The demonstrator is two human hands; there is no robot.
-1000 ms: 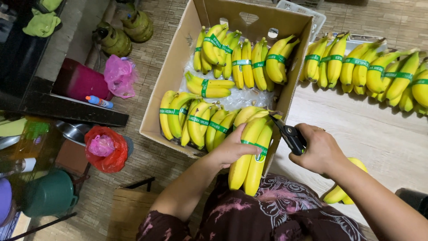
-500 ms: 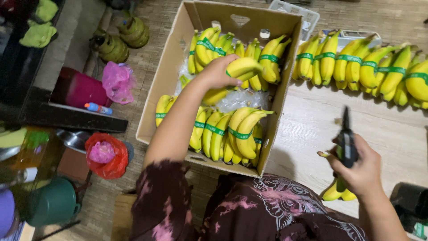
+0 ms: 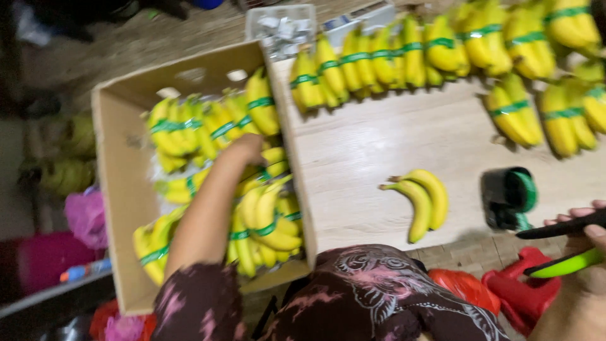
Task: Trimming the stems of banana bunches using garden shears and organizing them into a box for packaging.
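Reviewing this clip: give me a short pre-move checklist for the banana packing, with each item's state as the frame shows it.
1. Left hand inside the cardboard box, among the banded bunches: ok.
2. Left hand's grip on a bunch: cannot tell, blurred.
3. Right hand holds the black-and-green tool, off the table's edge: ok.
4. Loose pair of bananas on the wooden table has a green band: not ok, none visible.
5. Green tape roll on the table near the right hand: ok.
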